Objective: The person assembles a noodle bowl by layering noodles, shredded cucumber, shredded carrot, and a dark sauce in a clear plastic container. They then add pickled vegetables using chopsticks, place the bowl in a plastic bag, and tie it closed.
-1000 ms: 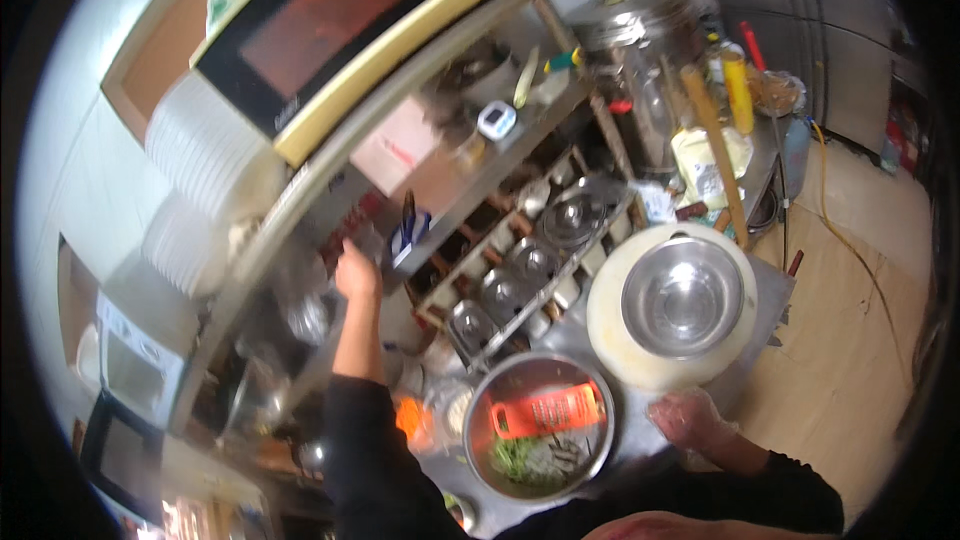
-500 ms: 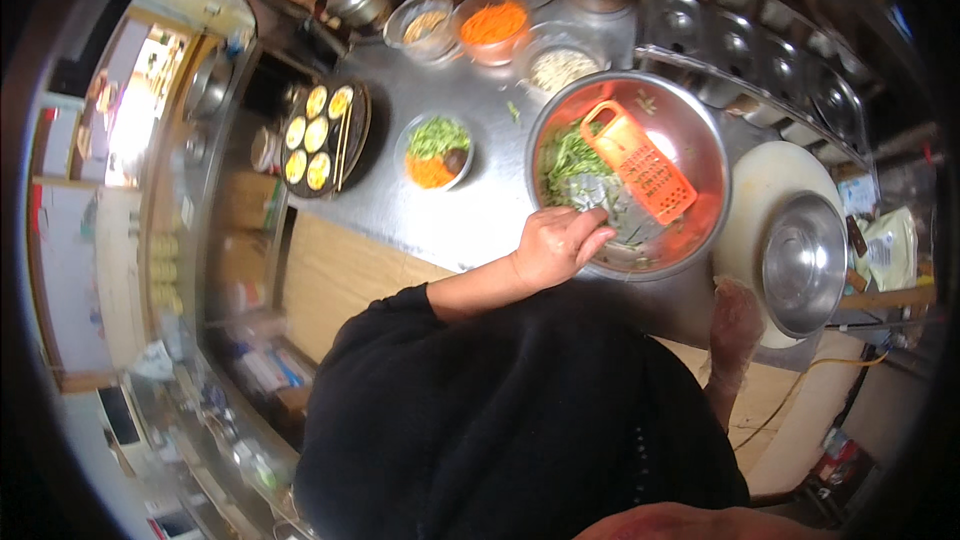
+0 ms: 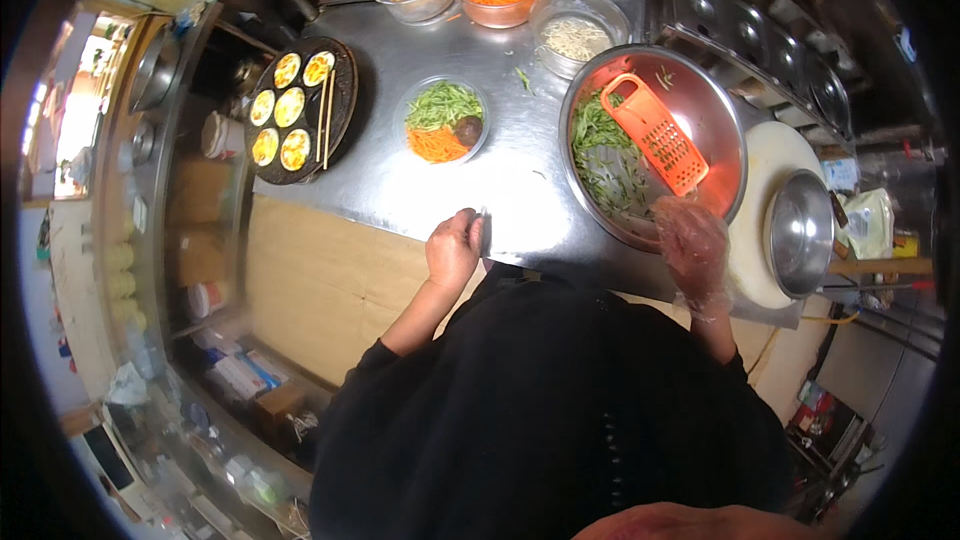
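Head view: orange grater (image 3: 660,138) inside the steel bowl (image 3: 716,105).
The gloved right grip (image 3: 690,240) is at the bowl's near rim; the left grip (image 3: 455,246) curls at the surface's (image 3: 520,145) edge beside something dark (image 3: 486,233); whether either holds anything, I can't tell.

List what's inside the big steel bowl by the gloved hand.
The big steel bowl holds an orange grater and green shreds, mostly toward its left. What lies under the grater is covered, and the gloved right hand hides part of the near side.

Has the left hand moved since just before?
Yes: the left hand went leftward from the steel mixing bowl to the near edge of the metal counter.
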A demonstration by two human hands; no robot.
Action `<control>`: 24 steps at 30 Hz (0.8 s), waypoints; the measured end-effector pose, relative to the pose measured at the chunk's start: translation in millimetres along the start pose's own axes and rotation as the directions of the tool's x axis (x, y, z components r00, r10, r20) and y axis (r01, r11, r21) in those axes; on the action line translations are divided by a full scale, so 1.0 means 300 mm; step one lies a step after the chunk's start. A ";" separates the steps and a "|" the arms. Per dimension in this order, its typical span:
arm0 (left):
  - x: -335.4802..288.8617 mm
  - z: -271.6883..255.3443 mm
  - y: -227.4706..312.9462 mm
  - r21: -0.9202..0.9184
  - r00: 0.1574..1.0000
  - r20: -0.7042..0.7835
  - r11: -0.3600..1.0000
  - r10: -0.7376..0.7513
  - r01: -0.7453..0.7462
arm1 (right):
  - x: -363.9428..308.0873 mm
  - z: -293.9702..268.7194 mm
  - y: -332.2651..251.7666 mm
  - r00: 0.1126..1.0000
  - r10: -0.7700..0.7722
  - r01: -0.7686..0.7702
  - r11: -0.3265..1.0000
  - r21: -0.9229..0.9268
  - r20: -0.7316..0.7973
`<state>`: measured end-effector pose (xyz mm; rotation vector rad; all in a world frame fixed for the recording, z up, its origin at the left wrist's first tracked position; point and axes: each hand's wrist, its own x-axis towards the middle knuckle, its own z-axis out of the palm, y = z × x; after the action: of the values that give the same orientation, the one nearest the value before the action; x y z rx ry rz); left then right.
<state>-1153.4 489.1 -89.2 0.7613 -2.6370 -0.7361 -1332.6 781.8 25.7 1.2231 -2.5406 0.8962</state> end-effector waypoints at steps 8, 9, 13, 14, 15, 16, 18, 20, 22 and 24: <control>0.049 -0.020 0.013 -0.131 0.987 0.027 0.980 0.156 -0.152 | 0.033 0.076 -0.103 0.998 0.060 -0.058 0.996 -0.062 0.027; 0.052 -0.022 0.012 -0.140 0.987 0.048 0.980 0.153 -0.145 | 0.047 0.089 -0.105 0.995 0.089 -0.086 0.993 -0.080 0.042; 0.052 -0.030 0.005 -0.168 0.974 0.087 0.967 0.208 -0.192 | 0.160 0.156 -0.095 0.999 0.033 -0.027 0.985 -0.173 0.037; 0.048 -0.036 -0.002 -0.175 0.973 0.107 0.967 0.204 -0.183 | 0.204 0.180 -0.094 0.999 -0.022 0.027 0.991 -0.130 0.041; 0.042 -0.044 -0.011 -0.181 0.973 0.112 0.967 0.203 -0.180 | 0.255 0.206 -0.092 0.997 -0.071 0.074 0.995 -0.066 0.040; 0.036 -0.053 -0.022 -0.181 0.975 0.105 0.968 0.197 -0.176 | 0.317 0.251 -0.093 0.996 -0.072 0.074 0.996 -0.045 0.051; 0.021 -0.077 -0.052 -0.188 0.976 0.112 0.968 0.189 -0.166 | 0.430 0.332 -0.097 0.988 -0.013 0.025 0.997 -0.077 0.152; 0.001 -0.106 -0.091 -0.196 0.981 0.109 0.971 0.158 -0.134 | 0.549 0.438 -0.102 0.960 0.025 0.016 0.989 -0.146 0.277; -0.028 -0.141 -0.136 -0.213 0.990 0.084 0.972 0.114 -0.094 | 0.667 0.560 -0.095 0.870 0.201 -0.059 0.949 -0.309 0.451; -0.051 -0.173 -0.189 -0.228 0.993 0.064 0.970 0.103 -0.086 | 0.774 0.708 -0.078 0.797 0.287 -0.070 0.918 -0.390 0.532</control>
<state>-1096.4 436.0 -79.8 0.5518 -2.5750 -1.0327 -1444.7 494.4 -40.2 1.2938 -3.1478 0.0408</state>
